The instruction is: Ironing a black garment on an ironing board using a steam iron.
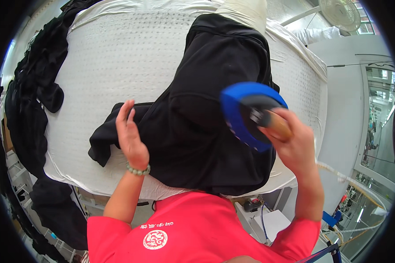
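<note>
Black garment (pixel 197 114) spread over the middle of the worktop (pixel 118 52), loose folds toward the near edge, one narrow part pointing out left. Far end up against a cream padded form (pixel 245 11), seemingly pulled over it.

Blue iron (pixel 233 103) over the garment's right half, motion-blurred; cannot tell if touching the cloth. Wooden handle (pixel 280 126) angled toward the right and near side. Right hand (pixel 294 140) closed around that handle, fingers wrapped, back of wrist outward; forearm up from lower right, elbow bent, near the garment's right edge.

Left hand (pixel 131 136) empty and open, fingers straight, pointing away from the body, near the garment's left part; contact unclear. Left forearm rising steeply from the lower left, pale green bead bracelet (pixel 138 169) at the wrist. Red shirt (pixel 193 223) right up by the worktop's near edge.

White dimpled cover on the worktop. More black cloth (pixel 33 83) heaped along its left side, some hanging lower down. Off to the right: pale hose (pixel 360 186) curving past the right arm, glass panel (pixel 379 114) beyond. Fan (pixel 340 13) at far right.
</note>
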The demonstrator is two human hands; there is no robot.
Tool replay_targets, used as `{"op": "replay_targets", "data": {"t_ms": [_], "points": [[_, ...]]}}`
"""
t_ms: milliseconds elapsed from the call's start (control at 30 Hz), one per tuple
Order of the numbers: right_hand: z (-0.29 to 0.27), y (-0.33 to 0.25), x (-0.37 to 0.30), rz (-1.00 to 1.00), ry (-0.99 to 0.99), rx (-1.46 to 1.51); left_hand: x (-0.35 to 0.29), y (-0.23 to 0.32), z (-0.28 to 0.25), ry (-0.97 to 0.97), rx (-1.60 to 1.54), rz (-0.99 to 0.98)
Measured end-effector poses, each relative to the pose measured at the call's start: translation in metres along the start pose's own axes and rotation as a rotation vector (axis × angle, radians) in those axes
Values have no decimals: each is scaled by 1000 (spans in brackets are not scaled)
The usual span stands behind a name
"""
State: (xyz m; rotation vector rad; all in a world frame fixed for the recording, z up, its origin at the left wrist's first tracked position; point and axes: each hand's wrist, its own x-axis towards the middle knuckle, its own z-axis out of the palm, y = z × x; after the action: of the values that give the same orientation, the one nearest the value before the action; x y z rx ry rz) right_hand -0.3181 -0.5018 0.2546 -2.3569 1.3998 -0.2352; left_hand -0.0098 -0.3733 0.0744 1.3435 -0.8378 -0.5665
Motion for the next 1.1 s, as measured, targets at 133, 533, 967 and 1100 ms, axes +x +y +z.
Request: {"op": "replay_targets", "data": {"t_ms": [133,533,967,1100], "points": [[18,-97,81,-256,-248,-324,-30,14,-55,45,125,-88],[23,21,0,190,65,173,-66,33,-58,34,127,-175],[71,298,-165,707,138,-182,41,58,51,-117,18,-204],[59,281,-151,920,66,-198,87,42,80,-170,108,-43]]}}
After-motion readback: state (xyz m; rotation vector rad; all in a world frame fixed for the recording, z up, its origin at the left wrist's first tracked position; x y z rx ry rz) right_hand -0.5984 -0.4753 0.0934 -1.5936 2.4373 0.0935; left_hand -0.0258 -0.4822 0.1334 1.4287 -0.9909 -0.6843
